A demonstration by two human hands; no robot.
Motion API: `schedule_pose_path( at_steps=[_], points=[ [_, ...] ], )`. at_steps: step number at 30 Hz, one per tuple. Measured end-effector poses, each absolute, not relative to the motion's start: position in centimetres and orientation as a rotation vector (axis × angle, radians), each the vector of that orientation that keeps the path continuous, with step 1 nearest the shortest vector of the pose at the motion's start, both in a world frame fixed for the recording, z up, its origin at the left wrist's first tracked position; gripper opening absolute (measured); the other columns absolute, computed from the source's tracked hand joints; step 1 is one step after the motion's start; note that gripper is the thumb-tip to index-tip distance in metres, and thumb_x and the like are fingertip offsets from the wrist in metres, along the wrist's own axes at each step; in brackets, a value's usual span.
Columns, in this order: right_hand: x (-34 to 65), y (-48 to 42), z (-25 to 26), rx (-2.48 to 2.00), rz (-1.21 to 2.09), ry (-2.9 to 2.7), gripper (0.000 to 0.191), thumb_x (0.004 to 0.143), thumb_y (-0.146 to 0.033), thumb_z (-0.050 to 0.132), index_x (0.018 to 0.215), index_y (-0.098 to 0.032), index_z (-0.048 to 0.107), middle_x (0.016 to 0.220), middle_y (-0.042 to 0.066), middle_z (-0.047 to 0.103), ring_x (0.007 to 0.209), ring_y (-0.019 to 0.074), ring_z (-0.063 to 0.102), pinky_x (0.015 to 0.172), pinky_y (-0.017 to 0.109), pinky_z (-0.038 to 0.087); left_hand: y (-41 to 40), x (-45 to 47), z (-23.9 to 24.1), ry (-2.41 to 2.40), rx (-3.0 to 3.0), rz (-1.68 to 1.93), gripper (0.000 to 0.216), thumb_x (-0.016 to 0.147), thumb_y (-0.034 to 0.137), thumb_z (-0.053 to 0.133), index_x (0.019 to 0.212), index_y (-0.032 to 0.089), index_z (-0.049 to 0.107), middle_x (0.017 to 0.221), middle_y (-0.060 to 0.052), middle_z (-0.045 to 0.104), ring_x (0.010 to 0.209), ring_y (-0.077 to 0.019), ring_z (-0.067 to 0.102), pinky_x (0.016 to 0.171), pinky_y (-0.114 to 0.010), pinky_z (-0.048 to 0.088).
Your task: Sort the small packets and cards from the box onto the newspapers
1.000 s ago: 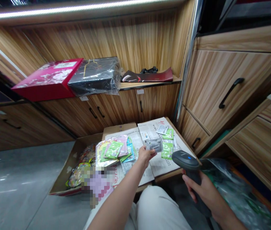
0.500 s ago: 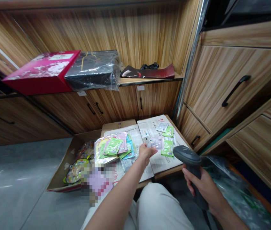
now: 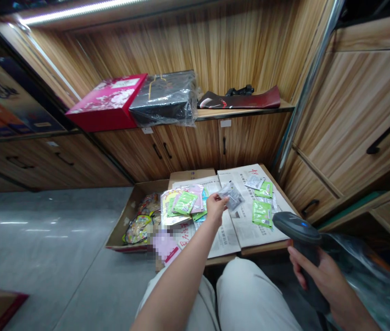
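Pinching the likely light, slippery gray sachet [image 3: 233, 196] by its edge, our left hand [image 3: 217, 210] is left of the barcode scanner [image 3: 297, 229] our right hand [image 3: 323, 272] grips.

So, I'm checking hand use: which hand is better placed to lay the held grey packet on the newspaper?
Left, I'd judge: the left hand holds the grey packet over the newspaper, while the right hand is wrapped around the scanner.

Newspaper sheets [image 3: 243, 223] spread over cardboard [image 3: 177, 175]. Right side: green packets [image 3: 262, 214], a silvery packet [image 3: 255, 182] overlapping one. Left: pile of pastel and green packets [image 3: 185, 202]. Wooden shelf [image 3: 212, 113] behind: pink floral box [image 3: 107, 103], plastic-wrapped black box [image 3: 163, 99]. Grey floor [image 3: 60, 239]: open carton [image 3: 121, 228].
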State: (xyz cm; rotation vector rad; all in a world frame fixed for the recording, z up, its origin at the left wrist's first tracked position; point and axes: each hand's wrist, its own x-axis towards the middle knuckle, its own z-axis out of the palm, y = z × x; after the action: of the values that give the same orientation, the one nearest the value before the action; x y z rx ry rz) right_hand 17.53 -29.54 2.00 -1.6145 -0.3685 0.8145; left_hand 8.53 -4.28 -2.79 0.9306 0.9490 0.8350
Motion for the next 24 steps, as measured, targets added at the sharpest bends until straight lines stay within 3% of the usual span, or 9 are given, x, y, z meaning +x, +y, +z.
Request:
schedule_pose_path(
  at_steps=[10, 16, 24],
  points=[
    [17.5, -30.0, 1.3, -1.64, 0.831, -0.388, 0.048, 0.069, -0.059, 0.075, 0.088, -0.018, 0.059, 0.047, -0.008, 0.051, 0.035, 0.0095, 0.043, 0.034, 0.021, 0.036, 6.0, -1.8, -3.7, 1.423, 1.262, 1.235, 0.017, 0.06, 0.027, 0.067, 0.072, 0.015, 0.066, 0.066, 0.0, 0.064, 0.065, -0.0162, 0.06, 0.061, -0.025, 0.046],
    [18.3, -30.2, 0.6, -1.675, 0.929, -0.416, 0.049, 0.069, -0.058, 0.075, 0.09, -0.018, 0.058, 0.047, -0.007, 0.053, 0.037, 0.0115, 0.047, 0.036, 0.023, 0.039, 7.6, -5.4, -5.2, 1.694, 1.477, 1.118, 0.014, 0.066, 0.023, 0.063, 0.074, 0.014, 0.07, 0.071, -0.002, 0.068, 0.074, -0.0208, 0.064, 0.069, -0.028, 0.048],
    [18.5, -30.5, 0.6, -1.7, 0.895, -0.42, 0.05, 0.068, -0.06, 0.075, 0.09, -0.018, 0.059, 0.049, -0.007, 0.053, 0.038, 0.0119, 0.046, 0.036, 0.025, 0.039, 6.5, -5.9, -5.0, 2.01, 1.709, 0.748, 0.027, 0.077, 0.022, 0.062, 0.102, 0.013, 0.069, 0.093, -0.011, 0.07, 0.091, -0.0233, 0.066, 0.085, -0.031, 0.047]
  ],
)
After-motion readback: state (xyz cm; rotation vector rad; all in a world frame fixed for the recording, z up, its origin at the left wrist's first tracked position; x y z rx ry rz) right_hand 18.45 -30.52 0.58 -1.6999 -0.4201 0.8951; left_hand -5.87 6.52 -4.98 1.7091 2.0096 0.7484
